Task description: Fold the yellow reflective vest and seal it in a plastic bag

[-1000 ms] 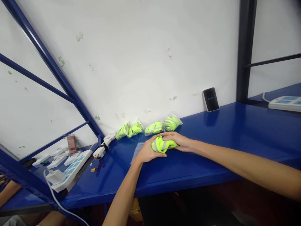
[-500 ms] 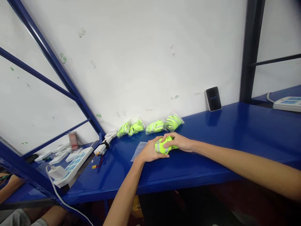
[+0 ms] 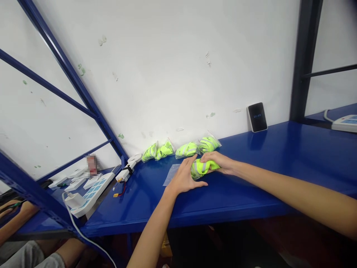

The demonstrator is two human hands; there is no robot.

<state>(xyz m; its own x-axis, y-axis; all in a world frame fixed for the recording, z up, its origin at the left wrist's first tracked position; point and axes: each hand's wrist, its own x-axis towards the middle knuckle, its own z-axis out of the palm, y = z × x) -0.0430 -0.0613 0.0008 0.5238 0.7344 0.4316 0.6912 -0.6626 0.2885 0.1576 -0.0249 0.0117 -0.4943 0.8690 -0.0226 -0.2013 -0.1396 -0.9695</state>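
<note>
A bundle of neon-yellow fabric with grey reflective stripes (image 3: 200,168) lies on the blue shelf top (image 3: 267,167), pressed between both hands. My left hand (image 3: 184,177) cups its left side, fingers spread around it. My right hand (image 3: 219,163) covers its top and right side. Just left of the hands lies a flat clear plastic bag (image 3: 171,174). Behind them, against the white wall, several bagged neon-yellow bundles (image 3: 182,148) sit in a row.
A black phone (image 3: 257,117) leans on the wall at the right. A small white fan (image 3: 129,167), a loose wired connector (image 3: 118,190) and a white power strip (image 3: 90,192) lie at the left. Another person's arms (image 3: 16,216) show at the lower left.
The fabric bundle has become more compact between my hands. The hands and bundle sit slightly further right in view as the camera shifted.
</note>
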